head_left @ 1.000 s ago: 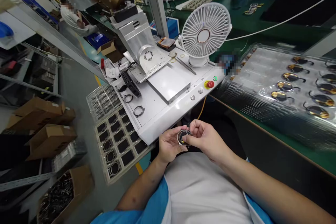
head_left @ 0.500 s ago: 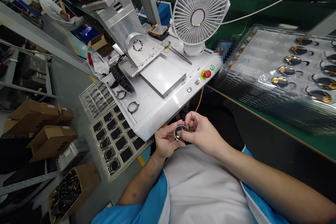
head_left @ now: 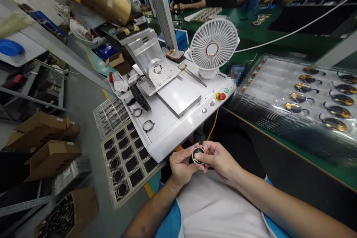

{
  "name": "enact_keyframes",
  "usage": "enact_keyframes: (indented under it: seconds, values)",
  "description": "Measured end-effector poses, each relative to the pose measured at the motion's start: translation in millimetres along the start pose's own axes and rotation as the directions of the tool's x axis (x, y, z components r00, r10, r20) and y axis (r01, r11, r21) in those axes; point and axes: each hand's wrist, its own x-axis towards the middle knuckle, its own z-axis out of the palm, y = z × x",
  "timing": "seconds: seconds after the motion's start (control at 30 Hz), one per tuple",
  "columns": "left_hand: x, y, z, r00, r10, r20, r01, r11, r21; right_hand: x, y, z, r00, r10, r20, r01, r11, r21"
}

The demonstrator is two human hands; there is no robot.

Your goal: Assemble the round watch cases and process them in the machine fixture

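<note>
Between my two hands, close to my body, is a round watch case (head_left: 198,156) with a dark inside and a metal rim. My left hand (head_left: 181,163) grips its left edge between fingers and thumb. On the other side, my right hand (head_left: 219,158) holds it too, its thumb laid over the inner face. Small parts inside the case are too tiny to make out. In front of the hands stands a white machine (head_left: 178,134) with a metal plate (head_left: 181,95) on its top.
A white fan (head_left: 213,44) and a red stop button (head_left: 221,96) sit on the machine. Left is a tray (head_left: 125,184) of dark squares and round cases. At right, a clear plastic tray (head_left: 267,78) carries round parts with cables. Cardboard boxes (head_left: 52,156) stand on the floor; co-workers sit behind.
The camera view has tilted up, so the scene sits lower and people at the far bench show. My right thumb has shifted a little on the watch case; both hands still hold it.
</note>
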Motion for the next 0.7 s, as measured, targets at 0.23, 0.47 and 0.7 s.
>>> enact_keyframes:
  seconds: [0.23,0.47,0.7]
  values:
    - [14,7,-1.4,0.952,-0.134,-0.276,0.120,0.991,-0.067,39,-28,8,0.984,-0.169,-0.061,0.145,0.946,-0.292]
    - [17,23,-4.9,0.958,-0.268,-0.100,0.257,0.960,-0.112,102,-120,-8,0.848,-0.384,-0.367,0.288,0.913,-0.289]
    - [10,26,-1.4,0.966,-0.132,-0.224,0.179,0.963,0.201,65,-99,-4,0.869,-0.443,-0.220,0.357,0.870,-0.341]
